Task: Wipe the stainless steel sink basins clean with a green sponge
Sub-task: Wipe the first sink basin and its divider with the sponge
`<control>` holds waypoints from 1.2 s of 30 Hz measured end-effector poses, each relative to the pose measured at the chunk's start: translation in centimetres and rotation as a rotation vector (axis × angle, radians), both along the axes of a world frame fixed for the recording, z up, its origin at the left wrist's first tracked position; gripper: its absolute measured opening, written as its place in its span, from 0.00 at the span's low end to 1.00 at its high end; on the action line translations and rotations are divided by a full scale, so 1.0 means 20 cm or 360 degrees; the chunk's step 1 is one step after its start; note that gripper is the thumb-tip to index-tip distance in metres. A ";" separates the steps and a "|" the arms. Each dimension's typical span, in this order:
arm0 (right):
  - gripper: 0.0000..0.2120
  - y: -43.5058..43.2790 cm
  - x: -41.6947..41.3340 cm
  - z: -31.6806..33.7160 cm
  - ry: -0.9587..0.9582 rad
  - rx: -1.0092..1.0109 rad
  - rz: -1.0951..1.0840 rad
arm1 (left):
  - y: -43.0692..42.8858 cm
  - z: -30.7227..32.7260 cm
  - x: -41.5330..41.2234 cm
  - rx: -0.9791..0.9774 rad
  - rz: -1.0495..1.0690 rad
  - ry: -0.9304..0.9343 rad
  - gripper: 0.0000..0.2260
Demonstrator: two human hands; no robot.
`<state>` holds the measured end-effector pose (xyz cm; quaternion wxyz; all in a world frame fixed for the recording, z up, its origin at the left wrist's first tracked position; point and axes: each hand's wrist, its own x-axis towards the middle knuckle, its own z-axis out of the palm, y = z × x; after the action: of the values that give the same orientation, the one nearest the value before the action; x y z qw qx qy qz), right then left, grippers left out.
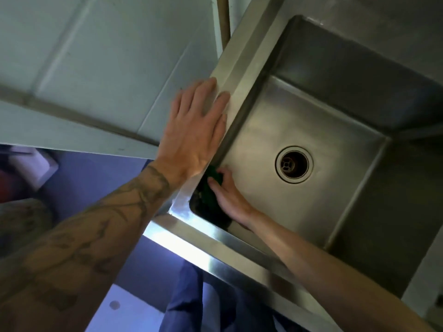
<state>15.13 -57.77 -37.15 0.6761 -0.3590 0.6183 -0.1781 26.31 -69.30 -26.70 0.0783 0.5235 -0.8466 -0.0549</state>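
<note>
The stainless steel sink basin fills the right of the head view, with a round drain in its floor. My left hand lies flat with straight fingers on the sink's left rim. My right hand is down inside the basin at its near left corner. It presses a dark green sponge against the left wall, fingers curled round it. My left wrist and the rim hide most of the sponge.
A pale tiled wall runs along the left of the sink. The sink's bright front rim crosses the lower middle. Below it are a bluish floor and dark blue clothing. A divider wall borders the basin at right.
</note>
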 end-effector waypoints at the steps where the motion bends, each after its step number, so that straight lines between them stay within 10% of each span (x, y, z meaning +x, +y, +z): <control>1: 0.15 0.04 -0.03 0.01 -0.0023 -0.0069 0.0108 | 0.08 0.02 0.03 0.0001 0.0097 0.0027 0.18; 14: 0.15 0.10 -0.13 0.09 -0.0030 -0.0250 0.0416 | 0.84 0.04 -0.02 0.0199 0.1102 0.0177 0.21; 25: 0.22 0.04 -0.11 -0.14 0.0647 -0.0274 0.0697 | 0.83 0.02 -0.03 0.0051 0.1171 0.0169 0.21; 36: 0.14 0.13 -0.16 0.06 0.0183 -0.0319 0.0513 | 0.84 0.02 -0.04 0.0022 0.1153 0.0177 0.21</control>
<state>11.97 -55.20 -35.97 0.6204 -0.5284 0.5695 -0.1074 25.59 -52.55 -26.37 0.1350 0.7862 -0.6003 -0.0577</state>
